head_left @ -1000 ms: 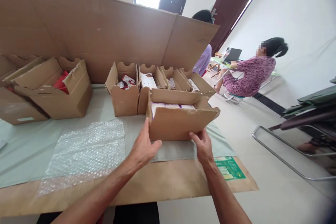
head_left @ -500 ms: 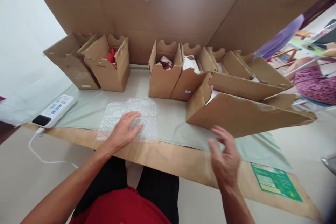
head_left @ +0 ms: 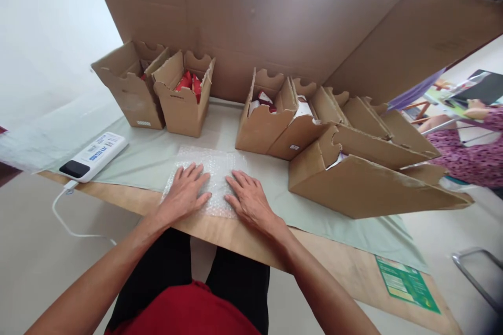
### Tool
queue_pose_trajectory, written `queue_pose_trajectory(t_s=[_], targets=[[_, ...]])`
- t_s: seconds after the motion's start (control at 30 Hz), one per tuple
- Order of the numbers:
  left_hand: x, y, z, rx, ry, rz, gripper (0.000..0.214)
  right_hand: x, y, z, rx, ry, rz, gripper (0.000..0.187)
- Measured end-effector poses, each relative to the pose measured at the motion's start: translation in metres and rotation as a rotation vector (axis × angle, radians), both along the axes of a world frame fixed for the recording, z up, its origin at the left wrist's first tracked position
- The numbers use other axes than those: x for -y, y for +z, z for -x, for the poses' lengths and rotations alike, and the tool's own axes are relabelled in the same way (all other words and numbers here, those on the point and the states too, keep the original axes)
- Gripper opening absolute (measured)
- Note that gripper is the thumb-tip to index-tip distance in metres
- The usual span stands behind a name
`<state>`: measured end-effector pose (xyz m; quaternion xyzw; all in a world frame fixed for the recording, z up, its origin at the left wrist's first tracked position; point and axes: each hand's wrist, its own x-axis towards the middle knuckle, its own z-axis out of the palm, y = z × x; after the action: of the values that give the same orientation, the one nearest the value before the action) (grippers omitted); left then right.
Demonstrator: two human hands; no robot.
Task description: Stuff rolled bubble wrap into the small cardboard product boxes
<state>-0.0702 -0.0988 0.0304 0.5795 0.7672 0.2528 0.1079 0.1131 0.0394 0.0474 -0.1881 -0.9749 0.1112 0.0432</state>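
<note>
A sheet of clear bubble wrap (head_left: 215,167) lies flat at the table's front edge. My left hand (head_left: 186,189) rests palm down on its left part, fingers spread. On its right part lies my right hand (head_left: 250,198), also palm down with the fingers apart. Neither hand grips anything. Behind the wrap stand open cardboard bins; one at the left (head_left: 184,110) holds red packets (head_left: 188,82), and one right of centre (head_left: 259,128) holds dark red and white packs (head_left: 266,100).
A white power bank (head_left: 96,154) with a white cable lies at the left. More cardboard bins (head_left: 377,186) stand at the right, near a green printed sheet (head_left: 408,282). A tall cardboard panel (head_left: 251,21) rises behind. Another person's patterned sleeve (head_left: 491,125) shows at far right.
My right hand has moved left from beside the right-hand bin onto the bubble wrap. My left hand has stayed on the wrap, its fingers now flatter. The camera view has shifted slightly.
</note>
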Motion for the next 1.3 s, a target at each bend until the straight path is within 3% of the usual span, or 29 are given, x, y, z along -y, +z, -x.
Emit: queue_pose_trajectory(t_s=[0.17, 0.3, 0.47, 0.6, 0.7, 0.8, 0.93, 1.07, 1.2, 1.3], targets=[[0.005, 0.005, -0.02, -0.134, -0.1, 0.08, 0.046, 0.013, -0.002, -0.044, -0.01, -0.066, -0.049, 0.042], [0.007, 0.01, -0.019, -0.221, -0.178, 0.121, 0.047, 0.015, 0.004, -0.058, -0.071, -0.076, -0.025, 0.029], [0.004, 0.016, -0.004, -0.222, -0.169, 0.065, 0.042, -0.004, 0.011, -0.042, -0.15, -0.16, -0.038, 0.021], [-0.011, 0.018, -0.004, -0.254, -0.197, 0.02, 0.044, -0.01, 0.006, -0.015, -0.106, -0.045, -0.04, 0.038], [-0.024, 0.014, -0.008, -0.232, -0.214, 0.085, 0.052, -0.006, -0.005, -0.007, -0.053, 0.038, -0.04, 0.049], [-0.027, 0.007, -0.005, -0.228, -0.161, 0.171, 0.064, -0.003, -0.017, -0.012, -0.039, 0.024, -0.057, 0.052], [-0.014, 0.002, 0.011, -0.314, -0.01, 0.215, 0.078, -0.006, -0.024, -0.019, -0.056, -0.005, -0.051, 0.052], [0.007, 0.002, 0.026, -0.356, 0.07, 0.155, 0.065, -0.006, -0.013, -0.034, -0.118, 0.011, 0.027, 0.046], [0.026, 0.004, 0.031, -0.234, -0.071, 0.031, 0.058, 0.009, 0.0, -0.062, -0.191, 0.089, 0.099, 0.046], [0.031, 0.007, 0.026, -0.107, -0.207, 0.029, 0.059, 0.024, -0.005, -0.073, -0.182, 0.188, 0.035, 0.037]])
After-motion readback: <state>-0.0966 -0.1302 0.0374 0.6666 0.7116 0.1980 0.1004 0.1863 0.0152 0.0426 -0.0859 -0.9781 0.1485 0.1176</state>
